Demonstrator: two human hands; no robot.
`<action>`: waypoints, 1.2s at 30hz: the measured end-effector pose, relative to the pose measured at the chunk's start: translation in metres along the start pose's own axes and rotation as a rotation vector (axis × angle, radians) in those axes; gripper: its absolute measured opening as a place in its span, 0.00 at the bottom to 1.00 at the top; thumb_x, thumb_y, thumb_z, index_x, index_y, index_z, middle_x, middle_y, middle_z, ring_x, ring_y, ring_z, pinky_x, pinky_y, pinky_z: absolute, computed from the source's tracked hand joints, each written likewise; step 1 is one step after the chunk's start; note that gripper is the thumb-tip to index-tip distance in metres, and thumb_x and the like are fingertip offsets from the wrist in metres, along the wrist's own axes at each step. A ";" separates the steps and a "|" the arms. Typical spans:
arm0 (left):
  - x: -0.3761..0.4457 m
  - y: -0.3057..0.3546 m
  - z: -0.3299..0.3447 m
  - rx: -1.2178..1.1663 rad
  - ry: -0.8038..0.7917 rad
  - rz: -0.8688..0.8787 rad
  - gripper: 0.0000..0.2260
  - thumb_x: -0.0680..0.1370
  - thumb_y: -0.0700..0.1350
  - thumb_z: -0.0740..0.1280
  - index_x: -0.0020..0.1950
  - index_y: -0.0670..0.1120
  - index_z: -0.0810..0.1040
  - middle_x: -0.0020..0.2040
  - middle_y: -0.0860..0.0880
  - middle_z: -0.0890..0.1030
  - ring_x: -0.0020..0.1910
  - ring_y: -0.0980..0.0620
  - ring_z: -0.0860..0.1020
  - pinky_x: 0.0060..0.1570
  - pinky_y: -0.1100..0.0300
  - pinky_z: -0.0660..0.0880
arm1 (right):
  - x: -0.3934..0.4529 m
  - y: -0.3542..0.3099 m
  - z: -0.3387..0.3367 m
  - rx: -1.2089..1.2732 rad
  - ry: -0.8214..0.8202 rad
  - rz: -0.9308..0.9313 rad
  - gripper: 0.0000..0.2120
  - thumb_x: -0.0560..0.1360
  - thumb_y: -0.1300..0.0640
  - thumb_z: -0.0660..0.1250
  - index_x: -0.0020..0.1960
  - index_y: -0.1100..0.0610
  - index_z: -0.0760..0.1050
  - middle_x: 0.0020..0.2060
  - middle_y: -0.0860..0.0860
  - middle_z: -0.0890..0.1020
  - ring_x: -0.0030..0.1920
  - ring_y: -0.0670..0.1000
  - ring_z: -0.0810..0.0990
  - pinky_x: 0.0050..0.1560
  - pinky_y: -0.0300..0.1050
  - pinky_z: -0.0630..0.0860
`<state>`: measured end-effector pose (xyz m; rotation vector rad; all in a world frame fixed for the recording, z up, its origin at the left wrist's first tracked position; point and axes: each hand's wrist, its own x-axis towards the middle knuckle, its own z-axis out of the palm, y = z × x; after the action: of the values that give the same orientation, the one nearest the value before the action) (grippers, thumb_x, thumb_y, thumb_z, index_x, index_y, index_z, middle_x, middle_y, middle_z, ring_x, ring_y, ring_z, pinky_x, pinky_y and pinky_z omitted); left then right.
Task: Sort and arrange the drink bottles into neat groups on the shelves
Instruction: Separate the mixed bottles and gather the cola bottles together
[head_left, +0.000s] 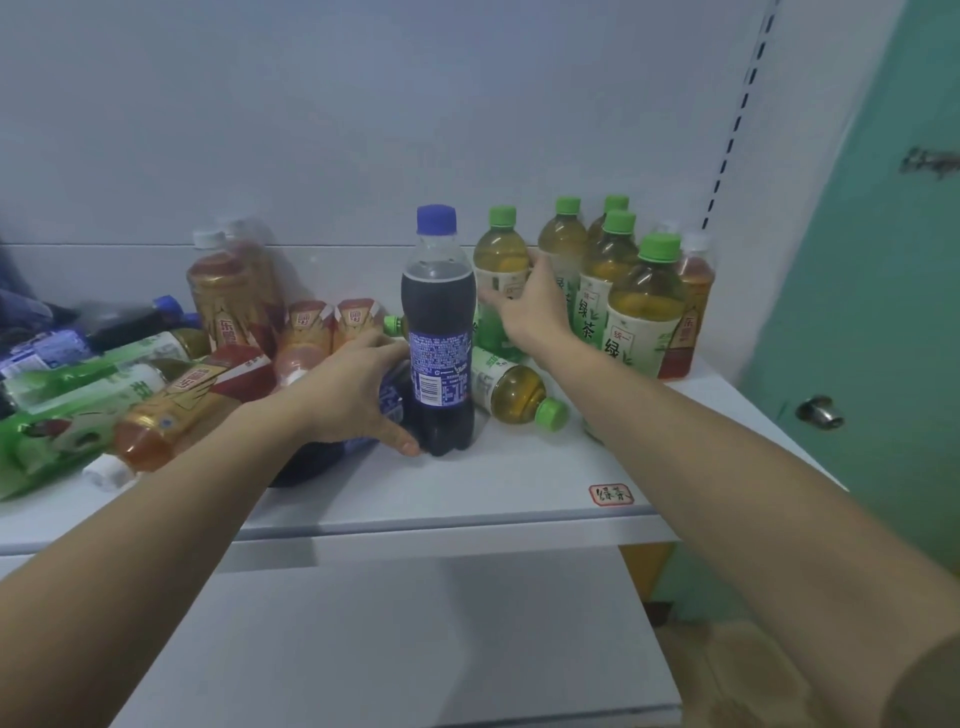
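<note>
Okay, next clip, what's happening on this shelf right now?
A person is sorting drink bottles on a white shelf. The left hand rests on a lying dark cola bottle beside the upright blue-capped cola bottle. The right hand reaches to an upright green tea bottle at the edge of the standing green-capped group on the right. A jumble of bottles lies tipped over on the left, unsorted.

Both arms stretched fwd, forearms bare. Left hand (358, 387) reaches toward 1 o'clock, palm facing right, fingers curved, thumb low w/ its tip pointing to 3 o'clock. Right hand (524, 306) reaches toward 11 o'clock, back of hand up, fingers extended fwd, slightly spread.
</note>
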<state>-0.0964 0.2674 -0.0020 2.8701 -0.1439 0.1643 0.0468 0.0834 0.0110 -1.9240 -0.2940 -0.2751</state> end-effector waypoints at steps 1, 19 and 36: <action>0.000 0.000 0.001 0.010 0.004 0.007 0.54 0.58 0.62 0.84 0.79 0.52 0.65 0.74 0.48 0.68 0.70 0.46 0.68 0.71 0.50 0.66 | -0.002 0.000 -0.001 -0.017 -0.002 0.008 0.33 0.74 0.54 0.77 0.74 0.54 0.65 0.67 0.51 0.76 0.66 0.54 0.76 0.70 0.57 0.72; -0.021 0.002 -0.008 0.266 0.077 0.078 0.29 0.74 0.62 0.72 0.70 0.51 0.74 0.67 0.48 0.78 0.60 0.47 0.77 0.57 0.52 0.76 | -0.117 0.013 -0.049 -0.602 -0.307 -0.075 0.27 0.75 0.56 0.75 0.67 0.46 0.63 0.63 0.54 0.71 0.59 0.55 0.73 0.57 0.49 0.72; -0.069 -0.007 0.008 0.235 0.205 -0.092 0.31 0.77 0.52 0.71 0.80 0.53 0.66 0.70 0.47 0.76 0.63 0.42 0.77 0.56 0.48 0.80 | -0.038 -0.110 -0.075 -0.638 -0.255 -0.303 0.11 0.82 0.51 0.66 0.60 0.57 0.80 0.58 0.54 0.81 0.49 0.51 0.74 0.49 0.44 0.69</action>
<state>-0.1634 0.2777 -0.0205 3.0596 0.0500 0.4851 -0.0294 0.0492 0.1215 -2.5495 -0.7403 -0.3514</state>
